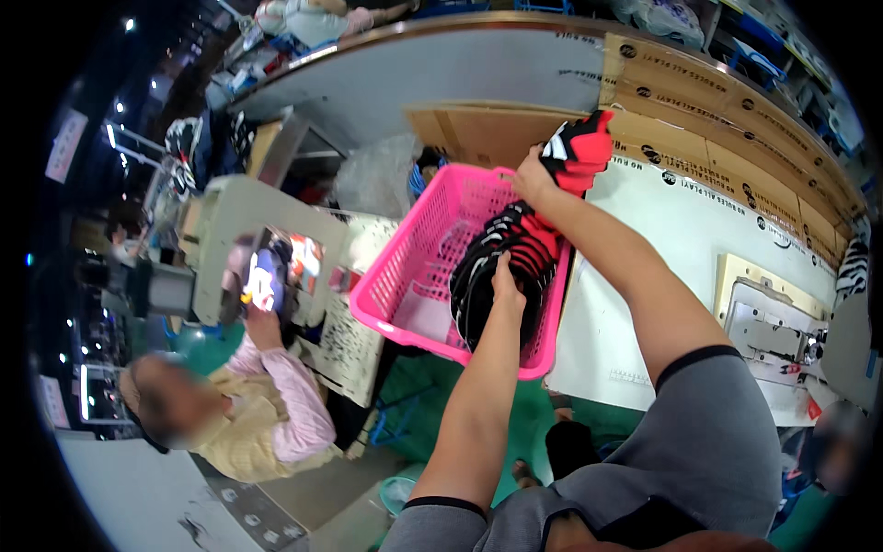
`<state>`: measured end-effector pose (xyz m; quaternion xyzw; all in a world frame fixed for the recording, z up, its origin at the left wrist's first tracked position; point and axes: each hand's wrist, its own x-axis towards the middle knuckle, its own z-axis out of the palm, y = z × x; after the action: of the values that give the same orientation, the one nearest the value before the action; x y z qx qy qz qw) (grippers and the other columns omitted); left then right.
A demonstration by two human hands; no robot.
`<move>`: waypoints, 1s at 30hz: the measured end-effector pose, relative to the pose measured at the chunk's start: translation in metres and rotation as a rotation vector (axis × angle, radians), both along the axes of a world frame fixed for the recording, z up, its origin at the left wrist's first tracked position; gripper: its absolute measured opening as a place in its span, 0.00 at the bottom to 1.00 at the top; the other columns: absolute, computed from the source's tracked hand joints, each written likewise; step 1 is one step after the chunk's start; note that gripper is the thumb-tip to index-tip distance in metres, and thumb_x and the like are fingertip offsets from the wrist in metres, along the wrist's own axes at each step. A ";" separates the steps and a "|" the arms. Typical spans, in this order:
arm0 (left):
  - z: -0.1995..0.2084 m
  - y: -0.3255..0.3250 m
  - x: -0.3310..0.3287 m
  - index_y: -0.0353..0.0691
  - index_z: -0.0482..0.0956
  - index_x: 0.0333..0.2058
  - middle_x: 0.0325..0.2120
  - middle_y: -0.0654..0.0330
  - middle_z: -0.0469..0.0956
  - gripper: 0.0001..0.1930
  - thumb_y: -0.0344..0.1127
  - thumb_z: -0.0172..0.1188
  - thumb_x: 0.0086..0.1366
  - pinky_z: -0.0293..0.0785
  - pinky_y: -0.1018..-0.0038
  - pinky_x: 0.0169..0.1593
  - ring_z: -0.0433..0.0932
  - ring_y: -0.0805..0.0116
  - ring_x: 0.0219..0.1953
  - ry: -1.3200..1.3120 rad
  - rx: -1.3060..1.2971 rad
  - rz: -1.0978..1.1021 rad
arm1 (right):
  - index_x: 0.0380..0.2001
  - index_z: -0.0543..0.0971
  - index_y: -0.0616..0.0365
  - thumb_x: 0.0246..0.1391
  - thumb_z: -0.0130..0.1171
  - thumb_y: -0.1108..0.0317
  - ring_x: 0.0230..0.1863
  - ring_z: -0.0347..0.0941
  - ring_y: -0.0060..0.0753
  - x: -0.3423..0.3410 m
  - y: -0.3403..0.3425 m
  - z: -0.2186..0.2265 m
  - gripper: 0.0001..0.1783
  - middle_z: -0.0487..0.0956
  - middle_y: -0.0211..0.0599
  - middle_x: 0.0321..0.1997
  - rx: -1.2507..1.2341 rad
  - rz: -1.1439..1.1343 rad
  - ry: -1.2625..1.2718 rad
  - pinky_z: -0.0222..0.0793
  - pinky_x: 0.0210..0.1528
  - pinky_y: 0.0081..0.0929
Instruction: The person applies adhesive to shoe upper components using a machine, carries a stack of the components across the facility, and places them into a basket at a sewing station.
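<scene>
A pink plastic basket (395, 267) with slotted walls stands in front of me. Along its right side lies a row of nested black, red and white shoe uppers (497, 248). My left hand (506, 290) is closed on the near part of this row, thumb up, its other fingers mostly hidden. Farther off, above the basket's far right corner, my right hand (533, 179) grips a bundle of red and black shoe uppers (579, 156), which leans over the white table (625, 239).
A sewing machine (777, 322) is set into the table at right. Cardboard (708, 175) lines the far edge. At left a person (230, 405) holds a phone (267, 276) beside another machine (216, 230). A clear plastic bag (372, 175) lies behind the basket.
</scene>
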<state>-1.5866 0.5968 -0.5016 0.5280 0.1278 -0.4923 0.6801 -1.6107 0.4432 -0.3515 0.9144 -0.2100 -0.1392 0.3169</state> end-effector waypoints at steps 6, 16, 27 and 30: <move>0.008 -0.003 -0.007 0.32 0.72 0.48 0.44 0.56 0.75 0.31 0.55 0.62 0.57 0.69 0.71 0.49 0.73 0.65 0.44 0.075 -0.087 -0.011 | 0.36 0.83 0.48 0.55 0.49 0.62 0.42 0.75 0.43 -0.001 -0.005 -0.009 0.13 0.81 0.35 0.36 -0.091 -0.051 0.026 0.60 0.47 0.56; 0.131 0.173 -0.018 0.25 0.61 0.55 0.58 0.38 0.55 0.35 0.38 0.66 0.54 0.51 0.54 0.63 0.55 0.43 0.61 -1.985 0.117 0.138 | 0.37 0.81 0.53 0.55 0.46 0.64 0.43 0.74 0.51 -0.006 -0.010 -0.017 0.14 0.80 0.45 0.38 -0.160 0.029 0.002 0.59 0.47 0.59; 0.093 0.185 -0.003 0.45 0.67 0.39 0.31 0.64 0.70 0.17 0.35 0.62 0.51 0.74 0.61 0.37 0.71 0.67 0.34 0.010 0.004 0.081 | 0.46 0.79 0.49 0.58 0.46 0.62 0.44 0.74 0.49 -0.003 -0.003 -0.005 0.16 0.80 0.40 0.41 -0.095 0.002 0.098 0.58 0.48 0.61; 0.088 0.197 0.000 0.40 0.71 0.34 0.27 0.63 0.73 0.10 0.29 0.56 0.50 0.75 0.65 0.36 0.73 0.67 0.31 -0.032 -0.047 0.042 | 0.44 0.80 0.49 0.58 0.46 0.61 0.44 0.74 0.48 -0.004 -0.003 0.000 0.16 0.80 0.38 0.41 -0.103 -0.004 0.075 0.59 0.48 0.59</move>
<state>-1.5863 0.7935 -0.4131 0.5171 0.1163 -0.4723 0.7043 -1.6147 0.4402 -0.3519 0.8906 -0.2066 -0.1632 0.3707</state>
